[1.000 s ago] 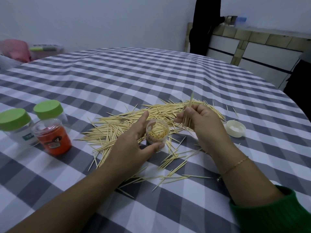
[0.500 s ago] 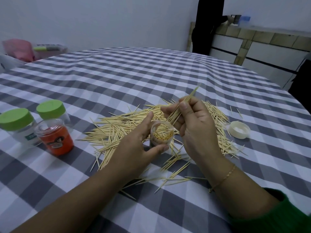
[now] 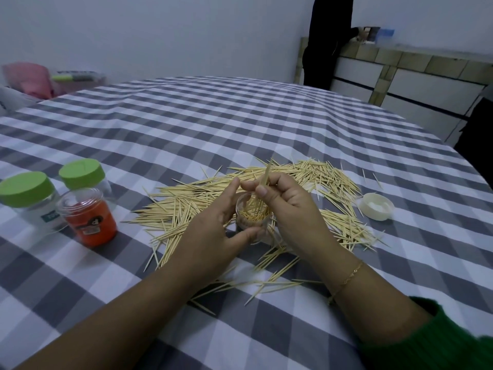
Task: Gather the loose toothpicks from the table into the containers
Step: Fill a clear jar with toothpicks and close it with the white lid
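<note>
Wooden toothpicks [image 3: 262, 186] pinched by the right hand [image 3: 289, 209] enter the clear container [image 3: 253, 220], gripped by the left hand [image 3: 213, 236].

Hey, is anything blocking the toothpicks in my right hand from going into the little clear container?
Nothing visible. The right hand pinches a bunch of toothpicks directly over the open container, which the left hand steadies. Its white lid lies off to the right.

Checked-cloth table [image 3: 240, 124] with loose toothpicks [image 3: 186, 206], three jars [image 3: 88, 217], white lid [image 3: 376, 206].
</note>
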Demonstrator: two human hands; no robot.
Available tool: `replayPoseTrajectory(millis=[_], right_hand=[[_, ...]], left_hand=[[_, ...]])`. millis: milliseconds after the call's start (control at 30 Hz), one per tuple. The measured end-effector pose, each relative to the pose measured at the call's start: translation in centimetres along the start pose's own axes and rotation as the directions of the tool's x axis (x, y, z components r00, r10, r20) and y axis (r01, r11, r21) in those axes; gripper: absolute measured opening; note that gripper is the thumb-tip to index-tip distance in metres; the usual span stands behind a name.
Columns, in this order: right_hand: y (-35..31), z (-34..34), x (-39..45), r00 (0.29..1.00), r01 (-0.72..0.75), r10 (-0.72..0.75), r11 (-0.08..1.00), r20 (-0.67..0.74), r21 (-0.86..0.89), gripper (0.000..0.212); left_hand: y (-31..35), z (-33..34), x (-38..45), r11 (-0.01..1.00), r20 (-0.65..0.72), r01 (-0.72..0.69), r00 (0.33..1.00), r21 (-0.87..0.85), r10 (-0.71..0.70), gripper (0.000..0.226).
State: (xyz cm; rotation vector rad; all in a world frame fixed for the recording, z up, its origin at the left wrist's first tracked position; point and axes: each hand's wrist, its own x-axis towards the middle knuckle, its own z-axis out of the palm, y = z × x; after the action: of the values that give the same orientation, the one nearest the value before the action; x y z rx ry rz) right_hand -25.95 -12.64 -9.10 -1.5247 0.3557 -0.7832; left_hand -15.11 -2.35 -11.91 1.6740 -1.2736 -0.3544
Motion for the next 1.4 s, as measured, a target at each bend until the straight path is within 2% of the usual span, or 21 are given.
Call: replayPoseTrajectory(millis=[200,300,400,500,567,700,767,833,967,1067,1267,1400], right_hand=[[0.2,-0.3,0.1,0.999,-0.043,0.044,0.999,0.006,-0.021,0.020],[0.1,-0.7,0.1,0.999,-0.032,0.030,0.993,-0.019,-0.111,0.025],[-0.4,-1.5,0.3,0.992,-0.031,0.007,0.979,-0.123,-0.201,0.028],[-0.8,-2.8,0.8,0.966,-0.061,-0.040,0.924,-0.254,-0.377,0.024],[-0.9,-3.7,1.0,0.962,-0.133,-0.021,0.831,-0.271,-0.539,0.027],[-1.5,-4.5,1.3,0.975,-0.217,0.133,0.441,-0.176,-0.871,0.034],[-1.9,-4.3,1.8,0.974,-0.164,0.194,0.230,-0.120,-0.959,0.038],[-2.0,-3.8,2.3,0.970,-0.035,0.244,0.085,-0.013,-0.996,0.048],[-1.5,-2.3,2.9,0.935,0.151,0.319,0.036,0.154,-0.988,0.064],[-0.3,-1.9,3.9,0.927,0.165,0.342,-0.001,0.155,-0.986,0.068],[1.6,-2.1,4.9,0.959,0.238,0.209,-0.213,0.193,-0.948,0.033],[1.6,-2.4,4.4,0.970,0.234,0.135,-0.299,0.201,-0.925,0.027]], left_hand=[[-0.1,0.0,0.0,1.000,0.001,-0.001,1.000,-0.014,0.001,0.094],[-0.2,0.0,0.0,1.000,-0.002,0.003,1.000,0.002,-0.003,0.094],[-0.2,0.0,0.0,1.000,-0.007,0.015,1.000,-0.001,-0.015,0.094],[-0.2,0.0,0.1,0.999,-0.016,0.032,0.999,-0.018,-0.032,0.094],[-0.3,0.0,0.1,0.999,-0.022,0.040,0.999,-0.032,-0.041,0.094],[-0.3,0.1,0.2,0.995,-0.037,0.063,0.997,-0.074,-0.065,0.093],[-0.4,0.1,0.2,0.993,-0.042,0.075,0.996,-0.093,-0.080,0.092],[-0.5,0.1,0.3,0.991,-0.048,0.089,0.994,-0.098,-0.094,0.092],[-0.6,-0.1,0.4,0.990,-0.075,0.107,0.991,-0.091,-0.114,0.094],[-0.6,-0.2,0.4,0.988,-0.088,0.114,0.989,-0.101,-0.123,0.095],[-1.0,-0.2,0.5,0.986,-0.089,0.126,0.987,-0.111,-0.136,0.095],[-0.9,-0.2,0.5,0.985,-0.087,0.130,0.986,-0.113,-0.140,0.096]])
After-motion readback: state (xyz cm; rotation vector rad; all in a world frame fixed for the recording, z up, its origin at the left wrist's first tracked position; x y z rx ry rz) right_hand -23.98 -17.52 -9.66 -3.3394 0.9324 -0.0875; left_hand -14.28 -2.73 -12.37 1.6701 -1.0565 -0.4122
